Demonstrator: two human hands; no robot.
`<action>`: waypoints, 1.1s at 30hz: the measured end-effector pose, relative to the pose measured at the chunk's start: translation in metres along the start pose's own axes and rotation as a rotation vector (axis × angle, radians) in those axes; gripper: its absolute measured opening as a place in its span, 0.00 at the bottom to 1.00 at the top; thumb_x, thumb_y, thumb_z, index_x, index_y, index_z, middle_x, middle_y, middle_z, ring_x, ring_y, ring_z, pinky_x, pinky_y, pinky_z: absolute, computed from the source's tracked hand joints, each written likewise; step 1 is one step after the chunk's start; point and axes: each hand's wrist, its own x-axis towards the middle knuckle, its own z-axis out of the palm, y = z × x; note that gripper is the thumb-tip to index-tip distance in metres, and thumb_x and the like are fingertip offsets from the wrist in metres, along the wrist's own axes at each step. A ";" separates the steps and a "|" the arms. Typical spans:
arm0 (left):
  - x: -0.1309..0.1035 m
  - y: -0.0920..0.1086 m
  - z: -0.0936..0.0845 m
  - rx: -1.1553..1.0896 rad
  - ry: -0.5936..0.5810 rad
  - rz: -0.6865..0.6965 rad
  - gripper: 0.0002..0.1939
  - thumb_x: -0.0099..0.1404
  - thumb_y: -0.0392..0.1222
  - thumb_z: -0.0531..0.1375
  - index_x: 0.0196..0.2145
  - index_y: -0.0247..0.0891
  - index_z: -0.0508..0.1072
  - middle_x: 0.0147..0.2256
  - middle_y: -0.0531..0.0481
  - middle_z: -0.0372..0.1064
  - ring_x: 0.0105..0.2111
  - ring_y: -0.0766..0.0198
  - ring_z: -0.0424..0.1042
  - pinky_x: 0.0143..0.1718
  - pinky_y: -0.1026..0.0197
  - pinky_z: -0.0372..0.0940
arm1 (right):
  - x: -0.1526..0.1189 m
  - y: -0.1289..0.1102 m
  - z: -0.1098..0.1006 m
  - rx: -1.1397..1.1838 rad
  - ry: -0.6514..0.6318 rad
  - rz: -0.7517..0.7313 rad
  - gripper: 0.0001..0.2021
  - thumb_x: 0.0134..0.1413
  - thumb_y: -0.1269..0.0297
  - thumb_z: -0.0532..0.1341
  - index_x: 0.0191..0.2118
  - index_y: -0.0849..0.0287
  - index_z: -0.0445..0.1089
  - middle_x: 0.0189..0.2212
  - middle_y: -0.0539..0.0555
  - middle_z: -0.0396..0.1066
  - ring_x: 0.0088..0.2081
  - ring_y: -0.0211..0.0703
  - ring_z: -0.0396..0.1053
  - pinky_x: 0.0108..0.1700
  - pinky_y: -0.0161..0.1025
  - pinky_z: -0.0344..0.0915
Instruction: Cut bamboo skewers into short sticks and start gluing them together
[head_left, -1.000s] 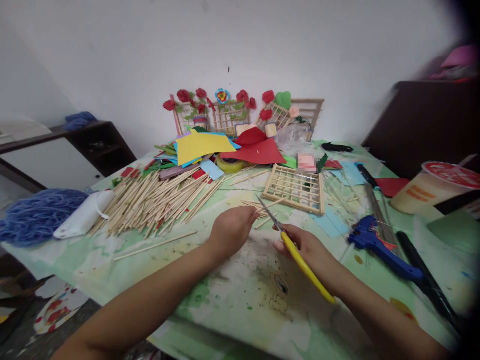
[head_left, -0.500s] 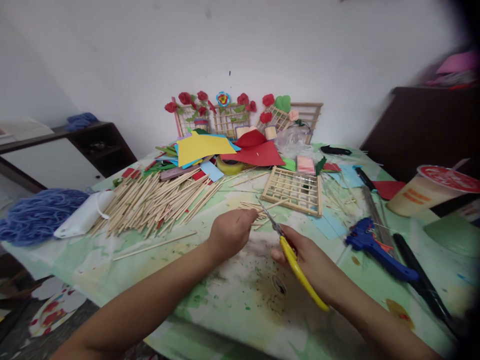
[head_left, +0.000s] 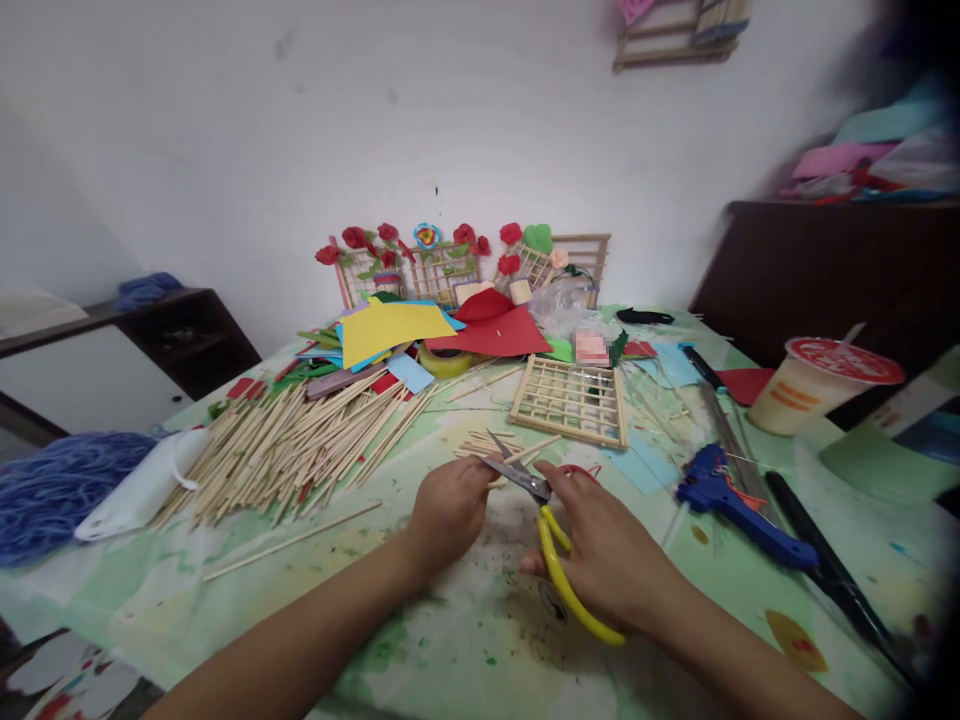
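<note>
My right hand (head_left: 600,545) grips a pair of scissors (head_left: 556,575) with yellow handles, its fingers wrapped round them. The scissors' blades are parted and point left, meeting the fingertips of my left hand (head_left: 452,508). My left hand is closed in a pinch; what lies between its fingers is hidden or too small to make out. Just beyond the blades is a small pile of short wooden sticks (head_left: 480,443). A wooden lattice frame (head_left: 570,400) lies flat behind them. Part of a thin red loop (head_left: 581,470) shows behind my right hand.
To the left are a heap of long sticks (head_left: 285,450), a white pouch-like object (head_left: 139,485) and blue yarn (head_left: 64,490). A blue glue gun (head_left: 739,510) and a lidded cup (head_left: 817,385) stand on the right. Coloured paper (head_left: 397,330) and paper flowers (head_left: 463,234) fill the back.
The scissor blades have opened wider and moved left to my left fingertips. My right hand has turned with them. The whole view has tilted up and swung right.
</note>
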 end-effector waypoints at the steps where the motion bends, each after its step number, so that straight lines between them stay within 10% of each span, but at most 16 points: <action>1: 0.000 0.001 0.000 -0.026 -0.010 -0.027 0.11 0.62 0.29 0.49 0.38 0.35 0.70 0.32 0.45 0.75 0.33 0.62 0.74 0.34 0.62 0.69 | 0.001 0.001 0.001 0.010 -0.010 -0.005 0.41 0.42 0.49 0.63 0.62 0.60 0.52 0.51 0.64 0.62 0.52 0.56 0.61 0.51 0.48 0.57; 8: 0.004 0.004 -0.002 -0.144 -0.088 -0.248 0.13 0.66 0.35 0.48 0.27 0.37 0.69 0.25 0.50 0.71 0.27 0.65 0.71 0.30 0.64 0.66 | 0.004 0.004 -0.001 0.012 0.014 -0.008 0.41 0.43 0.51 0.63 0.63 0.59 0.50 0.51 0.63 0.62 0.52 0.56 0.61 0.51 0.48 0.57; 33: 0.007 0.006 -0.002 -0.280 -0.056 -0.185 0.12 0.63 0.32 0.49 0.34 0.37 0.72 0.29 0.48 0.74 0.30 0.66 0.73 0.31 0.66 0.68 | 0.004 0.009 0.003 0.147 0.001 -0.050 0.41 0.43 0.54 0.64 0.63 0.58 0.49 0.56 0.63 0.59 0.55 0.57 0.58 0.53 0.50 0.56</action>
